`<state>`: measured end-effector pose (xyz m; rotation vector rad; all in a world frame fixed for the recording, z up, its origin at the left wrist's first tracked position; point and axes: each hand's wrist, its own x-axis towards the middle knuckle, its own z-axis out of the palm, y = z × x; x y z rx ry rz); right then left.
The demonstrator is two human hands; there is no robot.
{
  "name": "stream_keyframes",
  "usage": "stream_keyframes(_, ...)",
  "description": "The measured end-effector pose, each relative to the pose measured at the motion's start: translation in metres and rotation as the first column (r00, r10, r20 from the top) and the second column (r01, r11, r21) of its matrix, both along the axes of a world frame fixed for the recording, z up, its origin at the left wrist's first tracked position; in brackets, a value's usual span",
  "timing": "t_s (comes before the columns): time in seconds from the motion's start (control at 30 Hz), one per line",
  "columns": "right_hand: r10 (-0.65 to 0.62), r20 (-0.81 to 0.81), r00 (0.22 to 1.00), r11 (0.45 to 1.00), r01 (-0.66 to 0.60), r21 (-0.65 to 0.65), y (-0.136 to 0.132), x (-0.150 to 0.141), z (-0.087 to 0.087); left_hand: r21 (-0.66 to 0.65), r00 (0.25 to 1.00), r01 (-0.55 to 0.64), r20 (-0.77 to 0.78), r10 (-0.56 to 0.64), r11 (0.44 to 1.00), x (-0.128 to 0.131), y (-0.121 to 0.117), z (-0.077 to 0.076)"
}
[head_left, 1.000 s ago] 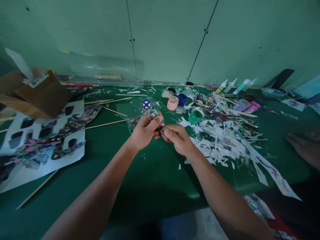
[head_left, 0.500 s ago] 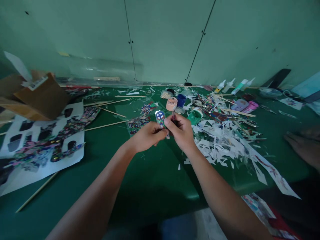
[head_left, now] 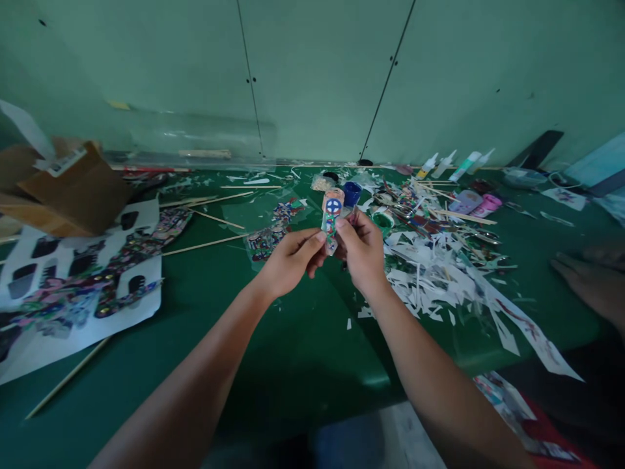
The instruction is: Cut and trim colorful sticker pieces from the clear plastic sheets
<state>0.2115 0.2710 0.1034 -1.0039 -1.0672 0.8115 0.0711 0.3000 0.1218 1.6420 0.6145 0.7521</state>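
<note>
A: State the condition of each hand.
B: The left hand (head_left: 291, 262) is pinched, thumb against fingers, on the lower end of a small patterned strip (head_left: 331, 225). The right hand (head_left: 364, 251) is clamped on the strip's right edge, thumb on the front face. The strip is above the worktop (head_left: 283, 352), between both hands. A dark item also shows at the right hand's fingers; it cannot be identified.

A: Identify surroundings and obstructions.
B: The strip covers part of the peach jar (head_left: 329, 194); the right hand partly covers the green jar (head_left: 384, 220). The blue jar (head_left: 351, 193) is just beside the peach one. Paper scraps (head_left: 430, 280) lie right of the right hand. Another person's hand (head_left: 579, 280) is at far right.

A: Materials and shapes?
B: The strip is elongated, with a blue-and-white disc motif at its rounded top. The worktop is smooth, glossy green. The scraps are thin white slivers. Slender wooden sticks (head_left: 205, 245) and a brown cardboard box (head_left: 78, 195) occupy the left side.
</note>
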Motion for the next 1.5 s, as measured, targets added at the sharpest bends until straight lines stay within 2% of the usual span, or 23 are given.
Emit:
stream_keyframes(0.1, 0.008, 0.009, 1.0, 1.0, -0.008, -0.004, 0.0, 0.0, 0.001, 0.041, 0.999, 0.039, 0.001, -0.039, 0.998, -0.004, 0.001, 0.0)
stream_keyframes(0.2, -0.027, 0.054, 0.998, 1.0, 0.027, 0.001, 0.0, 0.0, 0.0, 0.022, 0.999, 0.052, -0.006, -0.052, 0.998, -0.004, 0.001, 0.0)
stream_keyframes(0.27, -0.031, 0.088, 0.996, 0.999, 0.029, 0.026, -0.001, 0.001, 0.0, -0.005, 1.0, -0.005, 0.014, 0.005, 1.0, -0.002, 0.001, 0.001)
stream_keyframes(0.33, -0.041, 0.184, 0.982, 0.997, 0.028, 0.076, -0.002, 0.003, 0.001, -0.055, 0.989, -0.115, 0.085, 0.119, 0.992, 0.001, 0.001, 0.002)
stream_keyframes(0.43, -0.075, 0.434, 0.898, 0.988, 0.009, 0.152, -0.007, 0.007, 0.006, -0.129, 0.941, -0.241, 0.211, 0.264, 0.962, 0.003, 0.001, 0.005)
stream_keyframes(0.5, -0.072, 0.554, 0.83, 0.985, -0.029, 0.172, -0.008, 0.01, 0.009, -0.134, 0.923, -0.258, 0.26, 0.286, 0.957, 0.004, 0.002, 0.006)
stream_keyframes(0.63, -0.055, 0.656, 0.753, 0.972, -0.108, 0.206, -0.006, 0.012, 0.007, -0.118, 0.923, -0.257, 0.263, 0.28, 0.959, 0.004, 0.001, 0.007)
stream_keyframes(0.73, -0.077, 0.685, 0.724, 0.966, -0.116, 0.232, -0.004, 0.013, 0.004, -0.118, 0.93, -0.248, 0.249, 0.27, 0.962, 0.004, 0.0, 0.008)
stream_keyframes(0.93, -0.105, 0.681, 0.725, 0.955, -0.119, 0.273, -0.004, 0.013, 0.004, -0.08, 0.965, -0.158, 0.197, 0.171, 0.984, 0.001, 0.0, 0.01)
stream_keyframes(1.1, -0.137, 0.696, 0.705, 0.948, -0.111, 0.299, -0.003, 0.012, 0.002, -0.031, 0.976, -0.145, 0.157, 0.148, 0.989, -0.002, 0.001, 0.009)
stream_keyframes(1.33, -0.158, 0.703, 0.693, 0.942, -0.108, 0.317, -0.002, 0.012, 0.001, -0.108, 0.967, -0.129, 0.208, 0.149, 0.986, -0.003, -0.001, 0.011)
stream_keyframes(1.5, -0.145, 0.696, 0.703, 0.948, -0.102, 0.301, -0.002, 0.013, 0.003, -0.078, 0.97, -0.103, 0.212, 0.117, 0.992, -0.003, 0.0, 0.011)
